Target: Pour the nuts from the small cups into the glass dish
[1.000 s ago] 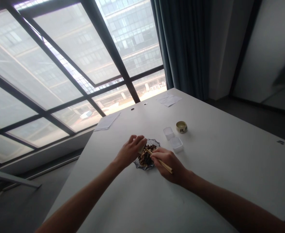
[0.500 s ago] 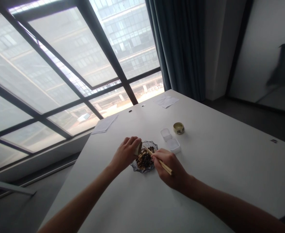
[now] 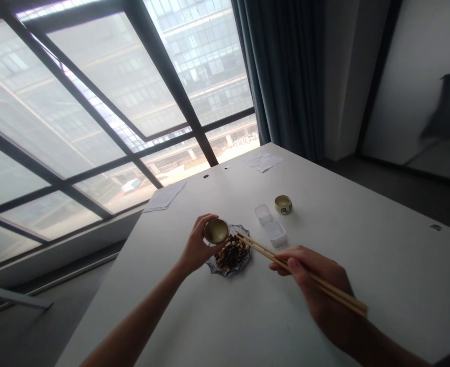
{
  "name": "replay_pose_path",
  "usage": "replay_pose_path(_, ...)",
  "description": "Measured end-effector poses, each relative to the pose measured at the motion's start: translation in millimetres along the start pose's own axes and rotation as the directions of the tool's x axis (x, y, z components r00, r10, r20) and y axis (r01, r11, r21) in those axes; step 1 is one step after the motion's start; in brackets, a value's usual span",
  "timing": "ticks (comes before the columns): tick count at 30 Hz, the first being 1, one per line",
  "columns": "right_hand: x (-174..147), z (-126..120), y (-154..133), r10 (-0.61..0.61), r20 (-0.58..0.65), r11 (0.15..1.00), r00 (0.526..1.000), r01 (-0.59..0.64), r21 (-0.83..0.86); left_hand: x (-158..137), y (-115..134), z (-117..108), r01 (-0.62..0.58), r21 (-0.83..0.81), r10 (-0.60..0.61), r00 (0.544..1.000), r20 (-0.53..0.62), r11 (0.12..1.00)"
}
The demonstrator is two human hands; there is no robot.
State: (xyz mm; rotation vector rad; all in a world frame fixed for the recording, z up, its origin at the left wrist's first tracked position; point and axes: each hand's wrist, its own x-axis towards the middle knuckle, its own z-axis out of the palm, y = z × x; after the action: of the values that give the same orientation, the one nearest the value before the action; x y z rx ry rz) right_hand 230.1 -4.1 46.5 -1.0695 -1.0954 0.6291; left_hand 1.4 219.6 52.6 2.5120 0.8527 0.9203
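Note:
My left hand (image 3: 198, 250) is closed round a small tea cup (image 3: 216, 231), tilted so that its hollow faces me; no contents show in it. Just below the cup lies a scalloped glass plate (image 3: 244, 267) heaped with mixed nuts and dark beans (image 3: 230, 252). A pair of wooden chopsticks (image 3: 286, 262) is gripped in my right hand (image 3: 320, 280). Their tips hover at the right edge of the heap, close to the cup; whether they pinch anything is too small to tell.
An open clear plastic box (image 3: 275, 233) with its lid stands behind the plate. Beyond it is a second tea cup (image 3: 283, 204) with dark characters. Paper sheets (image 3: 166, 197) and more papers (image 3: 264, 162) lie along the far side of the white table (image 3: 194, 326), near the windows.
The cup in my left hand has turned from tipped over the plate to facing me. My right hand has drawn back to the right, now holding the chopsticks lengthwise towards the plate.

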Motion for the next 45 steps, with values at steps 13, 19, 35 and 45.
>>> replay_pose_path(13,-58,-116,15,0.231,-0.692,0.971,0.684,-0.209,0.118,118,72,140,0.032,-0.112,0.018,0.907,0.420,0.993)
replay_pose_path(19,-75,-137,7,0.221,-0.777,0.969,0.589,-0.221,0.108,138,80,189,-0.037,0.005,0.028,0.838,0.545,0.999)
replay_pose_path(35,-87,-144,29,0.192,-0.722,0.970,0.665,-0.240,0.037,137,73,212,-0.122,0.168,-0.012,0.777,0.630,0.978)
replay_pose_path(45,-77,-96,35,0.208,-0.424,0.966,0.881,-0.254,-0.052,130,81,160,-0.069,0.072,0.045,0.955,0.295,0.995)
